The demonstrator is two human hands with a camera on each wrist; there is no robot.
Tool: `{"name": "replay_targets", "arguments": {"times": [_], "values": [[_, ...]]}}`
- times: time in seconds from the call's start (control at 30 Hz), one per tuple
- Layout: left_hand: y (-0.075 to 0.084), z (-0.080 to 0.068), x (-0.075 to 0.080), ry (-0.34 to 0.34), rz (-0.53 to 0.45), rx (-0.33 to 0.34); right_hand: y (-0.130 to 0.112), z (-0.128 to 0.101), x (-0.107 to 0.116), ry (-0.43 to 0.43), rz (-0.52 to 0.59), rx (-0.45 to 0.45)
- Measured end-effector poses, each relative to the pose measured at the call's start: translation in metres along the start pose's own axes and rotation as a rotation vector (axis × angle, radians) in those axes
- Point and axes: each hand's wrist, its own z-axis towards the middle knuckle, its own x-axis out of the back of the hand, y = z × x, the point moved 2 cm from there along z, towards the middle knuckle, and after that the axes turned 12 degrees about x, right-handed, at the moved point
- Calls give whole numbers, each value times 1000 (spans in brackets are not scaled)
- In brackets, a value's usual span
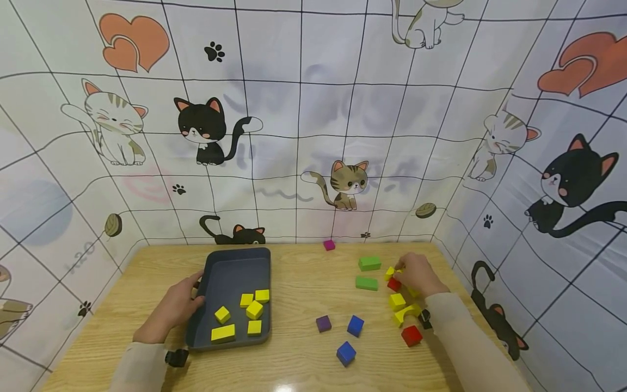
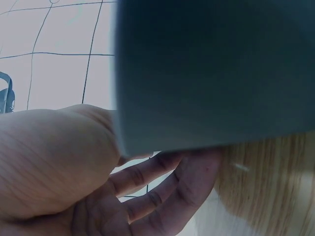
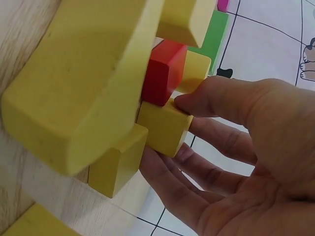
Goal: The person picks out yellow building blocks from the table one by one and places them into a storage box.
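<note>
My left hand (image 1: 171,306) grips the left rim of a dark grey tray (image 1: 230,272), thumb over the edge. In the left wrist view the tray's wall (image 2: 216,78) hides part of that hand, with fingers (image 2: 189,189) beneath it. Several yellow blocks (image 1: 223,333) lie inside the tray. At the right, my right hand (image 1: 416,274) reaches into a cluster of blocks. Its thumb and fingers pinch a yellow block (image 3: 165,127), seen in the right wrist view, beside a red block (image 3: 165,73) and other yellow ones. A large curved yellow block (image 3: 78,83) stands nearest that camera.
Two green blocks (image 1: 369,263) lie left of the right hand. A magenta block (image 1: 329,245) sits by the table's back edge. Nearer me are a purple block (image 1: 324,324), two blue blocks (image 1: 346,353) and a red block (image 1: 412,336). Cat-print cloth (image 1: 274,109) surrounds the table.
</note>
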Motion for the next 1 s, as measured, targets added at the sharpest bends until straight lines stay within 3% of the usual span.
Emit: {"name": "replay_targets", "arguments": {"times": [0.5,0.73,1.0], "values": [[0,1,0,-4,-4,1,-15,-3,12,29,22,-29],[0,2,0,-3,4,6,-37,3,14,100,-37,34],[0,3,2,-7,-6,7,-73,15,7,145,-24,176]]}}
